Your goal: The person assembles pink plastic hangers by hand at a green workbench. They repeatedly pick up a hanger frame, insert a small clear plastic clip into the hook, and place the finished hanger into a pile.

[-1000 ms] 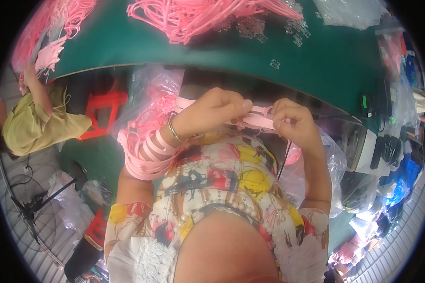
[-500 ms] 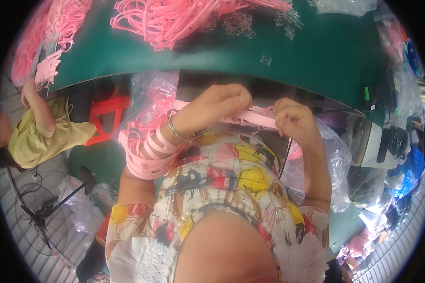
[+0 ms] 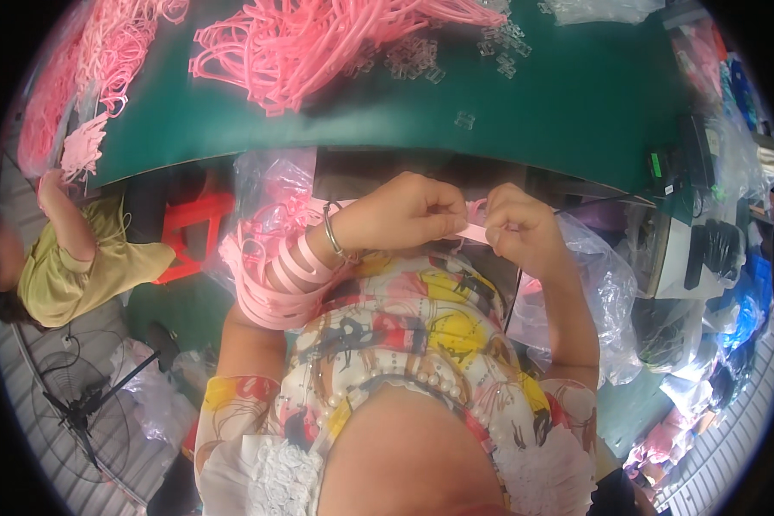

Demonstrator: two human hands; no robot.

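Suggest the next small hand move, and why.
Perhaps slide the left hand slightly away from the right hand: both seem to pinch the pink strap, and only a short stretch shows between them, so opening the gap could expose more.

Green tbl point(image 3: 559, 120) fwd of L hand point(image 3: 404, 213) & R hand point(image 3: 522, 230); on it, big pink strap pile point(image 3: 292, 52) fwd of L hand; small clear clips point(image 3: 414, 58) by pile; lone clip point(image 3: 465, 120) nearer hands; clear plastic point(image 3: 606, 9) far fwd-R of R hand.
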